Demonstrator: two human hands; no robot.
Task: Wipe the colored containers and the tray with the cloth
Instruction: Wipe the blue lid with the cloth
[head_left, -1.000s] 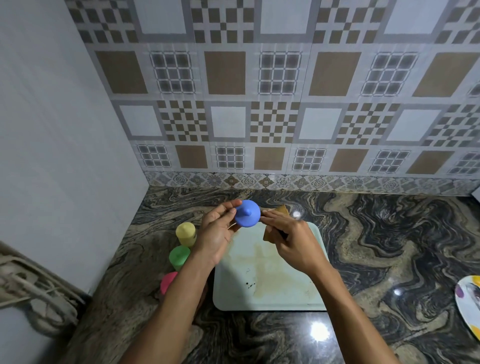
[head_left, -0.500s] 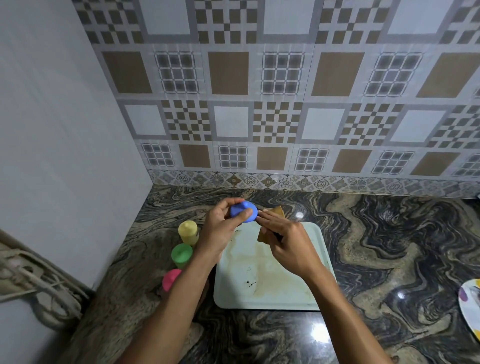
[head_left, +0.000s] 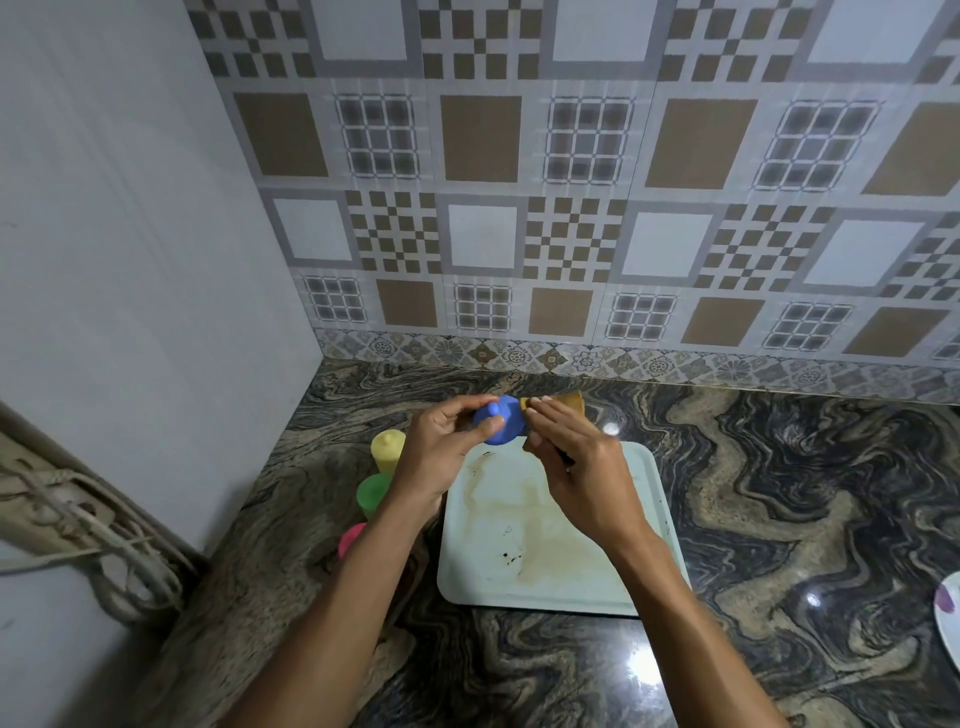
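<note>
A small blue plastic container (head_left: 500, 427) is pinched by the left hand (head_left: 441, 452) — a folded tan cloth (head_left: 563, 404) is pressed against it, gripped in the right hand (head_left: 582, 470), above the stained pale tray (head_left: 550, 561).

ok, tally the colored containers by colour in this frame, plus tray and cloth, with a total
blue container: 1, held in the left hand
yellow container: 1
green container: 1
pink container: 1, partly hidden by the left forearm
tray: 1
cloth: 1, brownish, held by the right hand
Total: 6
</note>
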